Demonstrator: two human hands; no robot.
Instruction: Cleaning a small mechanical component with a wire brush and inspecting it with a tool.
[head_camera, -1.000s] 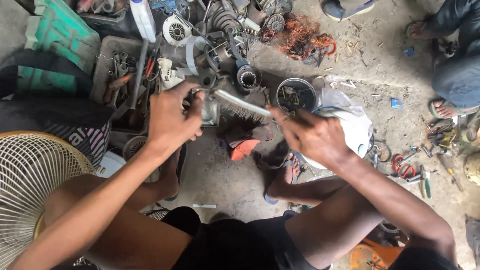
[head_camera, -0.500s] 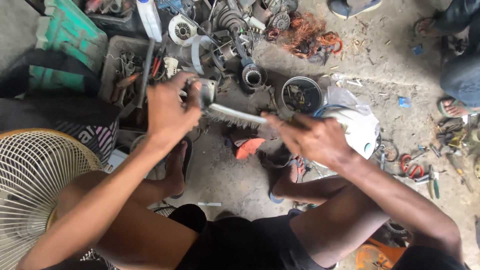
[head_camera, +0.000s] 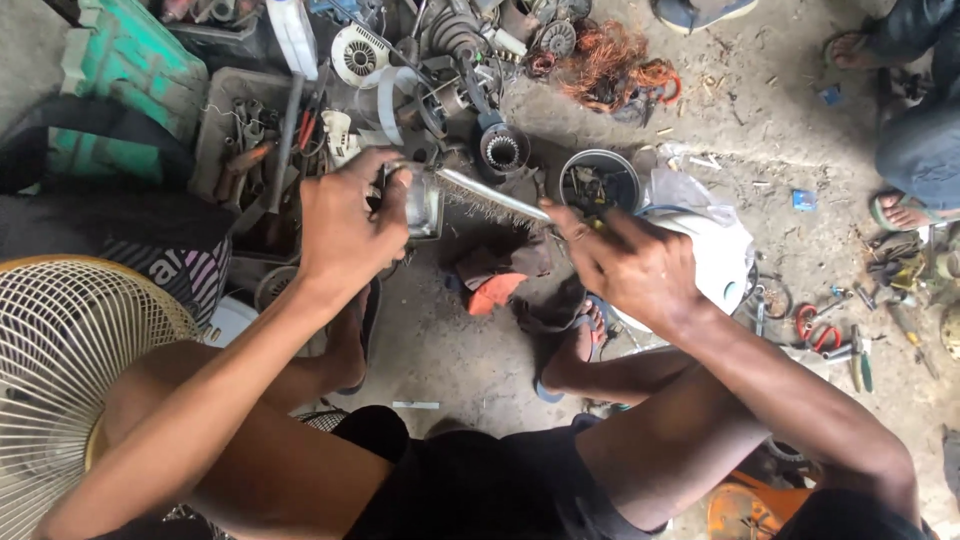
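Up in your upper left sits 1 green box (head_camera: 120, 75) with pale edges, tilted, partly under a black strap. Just right of it along the top edge, 1 white plastic bottle (head_camera: 296, 35) leans, cut off by the frame. Right of centre, a small blue scrap of wrapper (head_camera: 803, 200) lies flat on the concrete. No screens or signs here.
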